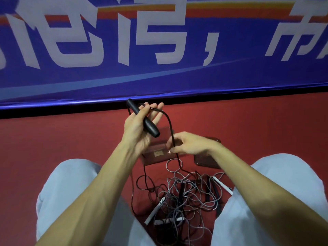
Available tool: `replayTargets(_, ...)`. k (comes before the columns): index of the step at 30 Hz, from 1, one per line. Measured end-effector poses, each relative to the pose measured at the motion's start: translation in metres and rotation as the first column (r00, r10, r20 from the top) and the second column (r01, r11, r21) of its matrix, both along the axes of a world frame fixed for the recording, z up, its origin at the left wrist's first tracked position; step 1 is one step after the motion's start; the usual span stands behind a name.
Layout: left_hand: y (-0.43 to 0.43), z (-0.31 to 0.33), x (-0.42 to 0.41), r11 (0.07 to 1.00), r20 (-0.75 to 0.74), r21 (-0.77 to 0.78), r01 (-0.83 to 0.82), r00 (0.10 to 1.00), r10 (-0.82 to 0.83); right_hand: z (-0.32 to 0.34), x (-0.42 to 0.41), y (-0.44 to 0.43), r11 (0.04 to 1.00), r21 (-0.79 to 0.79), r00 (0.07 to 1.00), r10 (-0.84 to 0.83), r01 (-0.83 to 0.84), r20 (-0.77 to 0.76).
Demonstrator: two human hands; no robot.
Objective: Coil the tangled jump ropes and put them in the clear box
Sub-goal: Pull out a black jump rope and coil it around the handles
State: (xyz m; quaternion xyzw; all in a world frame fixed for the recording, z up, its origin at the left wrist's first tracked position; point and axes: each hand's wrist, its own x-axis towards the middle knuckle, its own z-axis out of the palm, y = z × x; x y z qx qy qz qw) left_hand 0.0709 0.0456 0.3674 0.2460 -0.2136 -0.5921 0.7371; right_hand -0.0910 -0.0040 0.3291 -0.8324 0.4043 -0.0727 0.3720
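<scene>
Sits on a red floor (53, 135), knees in pale trousers (71, 183) filling the lower corners. Holds a black jump-rope handle (148, 124) slantwise across the upturned left hand (134, 132) just above frame centre, one finger curled over it, the others nearly straight. Drapes the black cord (168, 121) over those fingertips and down to the right hand (191, 143), right of centre. Pinches that cord there between thumb and curled fingers. Below, trails on into the tangle of jump ropes (186, 190) on the floor between the knees, lower centre: black and grey cords looped through one another, with white handles (224, 185) poking out at its right edge and lower left. Behind the hands, at centre, the clear box (156, 154), open-topped and lying on the floor, partly hidden by both wrists; contents hard to make out, possibly a label on its bottom. Just right of it, a clear lid (204, 160), flat on the floor. Across the upper half, a blue banner (159, 80) with large white characters.
</scene>
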Motion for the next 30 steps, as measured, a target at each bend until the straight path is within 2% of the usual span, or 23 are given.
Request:
replayTargets(2, -0.001, 0.001, 0.003, 0.999, -0.053, 0.001, -0.046, 0.998, 0.046, -0.003, 0.001, -0.002, 0.993, -0.1, 0.998, -0.063, 0.059, -0.032)
replayTargets(5, -0.002, 0.001, 0.006, 0.993, -0.073, 0.007, -0.118, 0.99, 0.118, 0.001, -0.001, 0.0, 0.966, 0.027, 0.955, -0.258, 0.256, 0.147)
replayTargets(7, -0.004, -0.001, 0.007, 0.988, -0.042, 0.017, -0.152, 0.987, 0.152, 0.006, -0.003, 0.001, 0.941, 0.099, 0.9, -0.338, 0.323, 0.275)
replayTargets(11, -0.009, -0.013, 0.005, 0.981, 0.193, 0.079, -0.178, 0.968, 0.16, 0.018, -0.005, 0.002, 0.901, 0.234, 0.745, -0.433, 0.364, 0.508)
replayTargets(15, -0.007, -0.023, -0.005, 0.985, 0.373, 0.162, -0.064, 0.928, -0.001, 0.033, -0.01, 0.002, 0.871, 0.353, 0.556, -0.491, 0.343, 0.671)
replayTargets(17, -0.005, -0.027, -0.01, 0.984, 0.557, 0.175, -0.028, 0.827, -0.076, 0.039, -0.011, 0.003, 0.866, 0.403, 0.478, -0.5, 0.298, 0.722)
replayTargets(19, -0.003, -0.031, -0.015, 0.988, 0.752, 0.154, 0.014, 0.647, -0.127, 0.044, -0.01, 0.003, 0.861, 0.45, 0.393, -0.508, 0.238, 0.766)
replayTargets(20, -0.001, -0.034, -0.017, 0.984, 0.797, 0.168, 0.064, 0.578, -0.174, 0.045, -0.01, 0.003, 0.857, 0.473, 0.344, -0.516, 0.206, 0.784)
replayTargets(22, 0.002, -0.039, -0.022, 0.951, 0.797, 0.235, 0.201, 0.521, -0.307, 0.048, -0.011, 0.002, 0.845, 0.514, 0.242, -0.535, 0.148, 0.81)
replayTargets(24, 0.002, -0.042, -0.025, 0.933, 0.774, 0.237, 0.27, 0.527, -0.35, 0.05, -0.013, 0.001, 0.83, 0.547, 0.156, -0.557, 0.107, 0.815)
replayTargets(25, 0.002, -0.042, -0.027, 0.947, 0.782, 0.201, 0.249, 0.542, -0.309, 0.05, -0.014, -0.001, 0.822, 0.563, 0.119, -0.569, 0.082, 0.814)
replayTargets(28, 0.003, -0.037, -0.031, 0.997, 0.814, 0.052, 0.064, 0.576, -0.079, 0.05, -0.017, -0.004, 0.794, 0.608, 0.035, -0.608, 0.01, 0.793)
replayTargets(30, 0.004, -0.034, -0.031, 1.0, 0.772, -0.006, -0.011, 0.636, 0.011, 0.048, -0.018, -0.007, 0.773, 0.634, 0.015, -0.635, 0.032, 0.773)
